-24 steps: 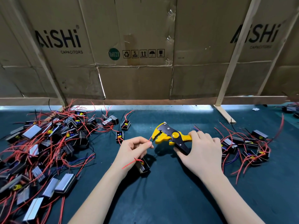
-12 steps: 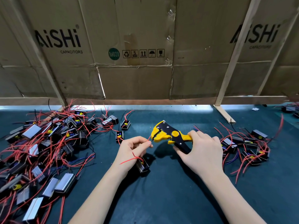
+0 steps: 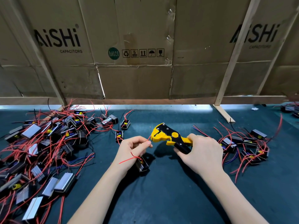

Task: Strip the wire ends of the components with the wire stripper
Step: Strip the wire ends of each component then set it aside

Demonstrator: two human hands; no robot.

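1. The left hand (image 3: 134,149) pinches a red wire (image 3: 148,140), feeding its end into the stripper (image 3: 168,136) at its three o'clock; the right hand (image 3: 202,152) is wrapped around the handles.
2. Next, I judge: squeeze, then pull apart (keeping the wire straight).
3. The part (image 3: 142,164) hangs below the left wrist, half hidden; whether the wire tip sits in the jaws is unclear.
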